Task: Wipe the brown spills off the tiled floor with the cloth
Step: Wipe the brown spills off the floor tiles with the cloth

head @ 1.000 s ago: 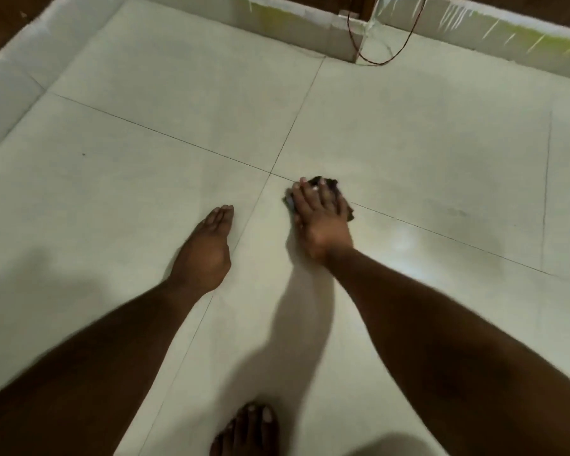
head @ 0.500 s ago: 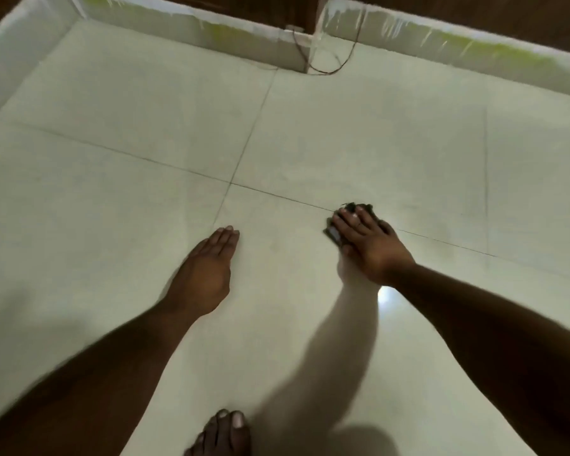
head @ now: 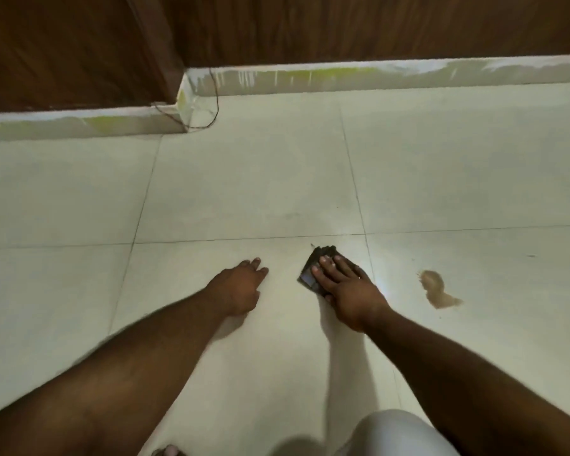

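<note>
My right hand (head: 349, 289) lies flat on a small dark cloth (head: 313, 269), pressing it against the pale tiled floor (head: 250, 192). Only the cloth's far and left edges show past my fingers. A brown spill (head: 436, 289) sits on the tile about a hand's width to the right of my right hand, apart from the cloth. My left hand (head: 239, 286) rests palm down on the floor to the left of the cloth, fingers together and holding nothing.
A white skirting (head: 343, 77) runs along the far edge under brown wooden panels (head: 343, 24), with a jutting corner (head: 181, 103) at left. A thin dark wire (head: 208, 123) loops on the floor by that corner. My knee (head: 395, 434) shows at the bottom.
The view has swung right and tilted up, bringing the wooden wall and the brown spill into sight. My right hand has slid the cloth rightward over the tile; my left hand stays planted.
</note>
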